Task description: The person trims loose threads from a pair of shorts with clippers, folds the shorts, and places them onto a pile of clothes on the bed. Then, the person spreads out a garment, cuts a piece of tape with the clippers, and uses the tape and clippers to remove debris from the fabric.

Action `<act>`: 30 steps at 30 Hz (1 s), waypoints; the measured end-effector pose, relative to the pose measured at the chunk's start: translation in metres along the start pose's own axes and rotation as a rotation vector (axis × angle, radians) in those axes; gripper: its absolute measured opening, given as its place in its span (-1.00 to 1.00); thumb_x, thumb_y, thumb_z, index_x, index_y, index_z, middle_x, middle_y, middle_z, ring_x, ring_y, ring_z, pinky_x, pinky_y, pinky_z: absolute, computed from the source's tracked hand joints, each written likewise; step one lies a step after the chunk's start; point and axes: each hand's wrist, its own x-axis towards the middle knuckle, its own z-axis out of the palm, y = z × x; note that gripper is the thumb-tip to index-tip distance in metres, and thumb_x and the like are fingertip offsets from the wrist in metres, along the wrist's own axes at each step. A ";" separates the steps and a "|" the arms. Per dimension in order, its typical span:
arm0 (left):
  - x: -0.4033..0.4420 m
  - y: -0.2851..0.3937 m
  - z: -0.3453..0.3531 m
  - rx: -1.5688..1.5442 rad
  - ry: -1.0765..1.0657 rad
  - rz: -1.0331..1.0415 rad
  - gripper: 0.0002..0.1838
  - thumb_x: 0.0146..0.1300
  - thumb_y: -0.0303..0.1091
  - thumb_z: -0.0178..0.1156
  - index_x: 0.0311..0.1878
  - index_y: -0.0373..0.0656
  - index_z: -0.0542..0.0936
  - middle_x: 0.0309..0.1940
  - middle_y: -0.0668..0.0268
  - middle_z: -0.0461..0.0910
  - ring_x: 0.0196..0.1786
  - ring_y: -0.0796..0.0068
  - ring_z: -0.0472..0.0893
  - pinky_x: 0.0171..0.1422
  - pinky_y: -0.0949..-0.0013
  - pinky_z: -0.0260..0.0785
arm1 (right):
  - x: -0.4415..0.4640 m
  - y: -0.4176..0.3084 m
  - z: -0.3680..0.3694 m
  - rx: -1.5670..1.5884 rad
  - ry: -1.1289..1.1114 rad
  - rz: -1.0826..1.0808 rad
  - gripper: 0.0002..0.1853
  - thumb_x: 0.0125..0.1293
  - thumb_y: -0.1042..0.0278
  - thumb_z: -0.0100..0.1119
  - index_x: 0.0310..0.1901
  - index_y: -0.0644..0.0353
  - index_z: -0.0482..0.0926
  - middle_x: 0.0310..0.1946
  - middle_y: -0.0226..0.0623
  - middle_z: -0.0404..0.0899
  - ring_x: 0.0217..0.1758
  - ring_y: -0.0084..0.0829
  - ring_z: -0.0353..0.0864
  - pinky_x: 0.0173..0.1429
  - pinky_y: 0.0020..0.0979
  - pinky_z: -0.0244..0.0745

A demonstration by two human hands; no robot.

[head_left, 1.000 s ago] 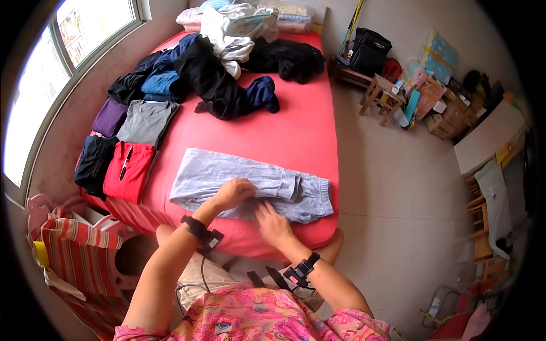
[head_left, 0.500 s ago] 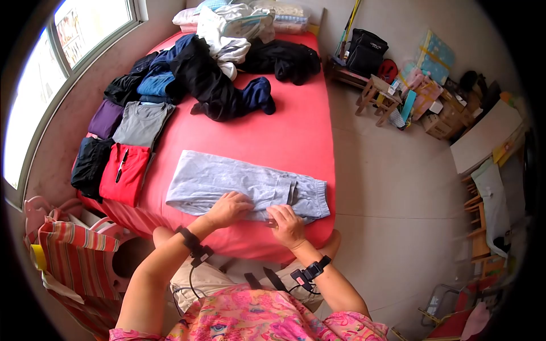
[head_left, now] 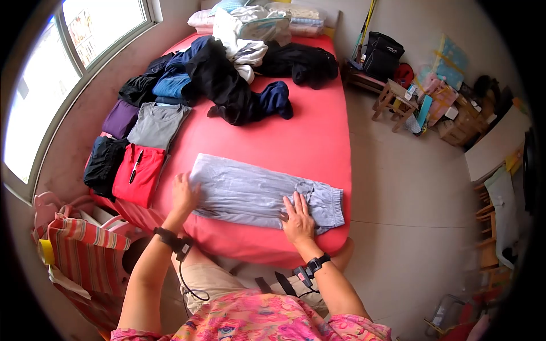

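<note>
Light-grey pants [head_left: 244,193] are laid out folded on the pink bedsheet [head_left: 284,142], lower centre of frame, waistband [head_left: 338,208] rightward. Fabric near it's covered by the right hand [head_left: 298,220], fingers flat, a bit spread; the left edge is met by the left hand [head_left: 185,195], but whether cloth's pinched there can't really be told.

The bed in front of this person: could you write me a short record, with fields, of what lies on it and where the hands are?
Surface: red bed sheet
Nearest garment: light grey trousers, folded lengthwise, waistband to the right
Left side: left hand at the trousers' left end; contact unclear
Right side: right hand resting on the trousers near the waistband
Folded, along the left: red garment, grey top, purple garment
Heaped, farther up: black garment, white garment
</note>
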 end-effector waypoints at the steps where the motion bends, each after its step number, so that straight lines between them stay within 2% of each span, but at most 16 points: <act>1: 0.003 -0.022 0.006 -0.058 -0.121 -0.097 -0.46 0.17 -0.17 0.27 0.14 -0.27 0.43 0.06 -0.08 0.44 0.10 -0.03 0.46 0.21 0.07 0.31 | 0.000 -0.002 -0.002 0.029 -0.009 0.031 -0.31 0.05 0.16 0.38 0.27 -0.03 0.40 0.38 -0.13 0.22 0.45 -0.08 0.17 0.26 -0.23 0.42; 2: 0.006 -0.043 0.014 -0.118 -0.241 -0.196 -0.42 0.16 -0.11 0.28 0.13 -0.30 0.42 -0.02 -0.09 0.48 0.06 -0.05 0.48 0.18 0.07 0.33 | -0.001 -0.001 -0.002 0.034 -0.012 0.029 -0.31 0.05 0.16 0.38 0.27 -0.03 0.40 0.38 -0.13 0.22 0.45 -0.08 0.17 0.26 -0.23 0.42; 3: 0.010 -0.048 0.011 -0.044 -0.291 -0.165 -0.34 0.17 0.03 0.29 0.10 -0.37 0.42 -0.16 -0.03 0.58 -0.14 0.16 0.61 -0.01 0.19 0.46 | -0.001 0.000 -0.002 0.018 -0.012 0.016 -0.31 0.06 0.16 0.36 0.28 -0.02 0.39 0.39 -0.11 0.20 0.44 -0.08 0.17 0.23 -0.23 0.44; 4: 0.014 -0.051 0.009 -0.042 -0.286 -0.167 -0.34 0.17 0.03 0.29 0.10 -0.37 0.42 -0.16 -0.03 0.58 -0.14 0.16 0.61 -0.01 0.19 0.46 | 0.000 0.000 -0.002 0.001 -0.009 0.003 -0.31 0.06 0.16 0.35 0.28 -0.01 0.38 0.39 -0.10 0.18 0.44 -0.07 0.17 0.21 -0.23 0.47; 7: 0.027 -0.053 -0.001 -0.490 -0.566 -0.480 -0.44 0.16 -0.08 0.31 0.04 -0.40 0.50 -0.24 0.12 0.66 -0.24 0.35 0.67 -0.17 0.42 0.48 | -0.001 -0.001 -0.002 0.004 0.013 0.004 -0.33 0.07 0.16 0.35 0.27 -0.02 0.41 0.38 -0.11 0.21 0.44 -0.09 0.19 0.19 -0.24 0.48; 8: 0.029 -0.055 -0.003 -0.488 -0.560 -0.478 -0.44 0.16 -0.08 0.31 0.04 -0.40 0.50 -0.24 0.12 0.66 -0.24 0.35 0.67 -0.17 0.42 0.48 | -0.001 -0.001 -0.002 0.001 0.021 0.008 -0.34 0.07 0.17 0.35 0.26 -0.02 0.41 0.38 -0.12 0.22 0.44 -0.10 0.19 0.19 -0.24 0.49; 10: 0.032 -0.052 -0.011 -0.928 -0.810 -0.509 -0.49 0.16 -0.15 0.31 0.00 -0.40 0.53 -0.27 0.19 0.66 -0.26 0.39 0.65 -0.15 0.41 0.48 | -0.001 -0.001 -0.001 -0.006 0.046 -0.006 -0.35 0.08 0.15 0.34 0.25 -0.02 0.42 0.37 -0.12 0.23 0.43 -0.11 0.20 0.18 -0.24 0.49; 12: 0.036 -0.039 -0.022 -0.880 -0.786 -0.483 -0.53 0.16 -0.23 0.28 0.01 -0.42 0.51 -0.22 0.20 0.65 -0.24 0.44 0.64 -0.15 0.41 0.48 | -0.001 0.000 -0.001 -0.006 0.032 0.002 -0.36 0.09 0.13 0.33 0.25 -0.02 0.43 0.37 -0.12 0.24 0.43 -0.11 0.21 0.19 -0.25 0.48; 15: 0.042 -0.009 -0.039 -0.808 -0.664 -0.381 -0.48 0.13 -0.24 0.27 0.08 -0.38 0.45 -0.17 0.12 0.63 -0.19 0.34 0.64 -0.12 0.34 0.48 | -0.001 0.002 0.002 -0.005 0.048 -0.001 -0.37 0.09 0.12 0.33 0.25 -0.02 0.43 0.37 -0.12 0.24 0.43 -0.11 0.21 0.19 -0.25 0.48; 17: 0.049 0.010 -0.048 -0.326 -0.583 -0.036 -0.43 0.10 -0.26 0.24 0.15 -0.32 0.36 -0.14 -0.03 0.60 -0.12 0.10 0.63 -0.07 0.22 0.49 | -0.002 0.003 0.005 0.014 0.063 0.001 -0.36 0.08 0.14 0.33 0.25 -0.02 0.43 0.37 -0.13 0.24 0.43 -0.11 0.20 0.20 -0.25 0.48; 20: 0.054 0.055 -0.052 -0.297 -0.596 0.120 -0.40 0.09 -0.24 0.23 0.18 -0.28 0.31 -0.12 -0.15 0.56 -0.05 -0.09 0.60 -0.01 0.09 0.47 | -0.002 0.005 0.007 0.036 0.074 0.002 -0.34 0.04 0.20 0.35 0.25 -0.02 0.43 0.37 -0.13 0.23 0.44 -0.12 0.19 0.21 -0.25 0.47; 24: 0.034 0.150 -0.057 -0.176 -0.794 0.136 -0.38 0.11 -0.30 0.22 0.23 -0.27 0.28 -0.09 -0.19 0.55 0.01 -0.06 0.58 0.04 0.10 0.46 | -0.004 0.005 0.002 0.080 0.050 0.011 -0.25 -0.07 0.32 0.41 0.26 -0.02 0.40 0.38 -0.14 0.22 0.45 -0.13 0.18 0.23 -0.24 0.46; 25: 0.025 0.172 -0.058 0.015 -0.845 0.386 -0.41 0.15 -0.34 0.21 0.23 -0.29 0.27 -0.10 -0.17 0.56 -0.04 -0.05 0.61 0.02 0.14 0.48 | -0.005 0.006 0.003 0.083 0.071 0.008 -0.22 -0.11 0.34 0.44 0.26 -0.02 0.40 0.38 -0.14 0.22 0.45 -0.14 0.17 0.22 -0.24 0.47; 26: 0.019 0.171 -0.032 -0.204 -0.854 0.286 -0.45 0.17 -0.34 0.21 0.20 -0.34 0.31 -0.09 -0.14 0.56 -0.06 -0.05 0.61 0.00 0.16 0.49 | -0.005 0.007 0.006 0.088 0.082 0.016 -0.22 -0.11 0.34 0.44 0.26 -0.02 0.40 0.38 -0.14 0.22 0.45 -0.14 0.17 0.22 -0.24 0.47; 28: 0.004 0.176 0.002 -0.350 -1.004 0.369 -0.46 0.19 -0.31 0.20 0.20 -0.35 0.34 -0.08 -0.11 0.55 -0.01 0.03 0.60 0.01 0.22 0.51 | -0.006 0.009 0.009 0.102 0.097 -0.009 -0.21 -0.11 0.32 0.45 0.27 -0.02 0.39 0.38 -0.13 0.22 0.46 -0.13 0.16 0.22 -0.25 0.47; 30: -0.016 0.169 0.029 -0.187 -0.852 0.701 -0.49 0.21 -0.32 0.17 0.22 -0.28 0.38 -0.07 -0.05 0.56 0.01 0.10 0.59 0.03 0.23 0.49 | -0.005 0.009 0.006 0.099 0.094 -0.011 -0.20 -0.11 0.30 0.45 0.27 -0.02 0.38 0.38 -0.12 0.22 0.46 -0.13 0.16 0.23 -0.27 0.46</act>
